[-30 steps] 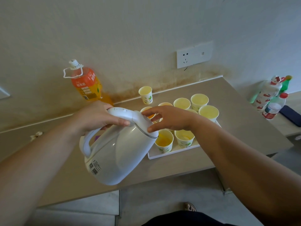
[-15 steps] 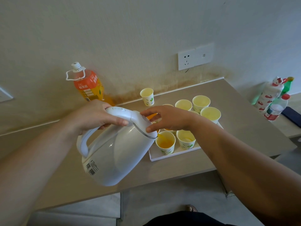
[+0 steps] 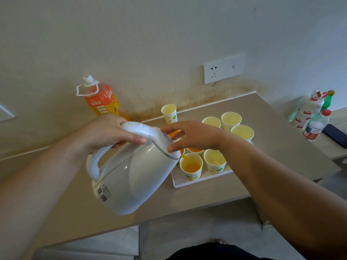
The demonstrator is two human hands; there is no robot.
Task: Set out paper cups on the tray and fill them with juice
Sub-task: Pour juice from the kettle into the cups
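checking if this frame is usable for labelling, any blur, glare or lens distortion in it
Head view: wide-angle distortion leans the juice bottle leftward and the bottles at the right edge rightward. Head view: light is soft and even, with faint shadows and only a dull sheen on the white kettle. Head view: the front cup being filled is sharp, with no motion blur.

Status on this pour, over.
Left hand grips kettle handle, right hand touches lid. Juice streaming into front cup on tray. Nothing in the way.
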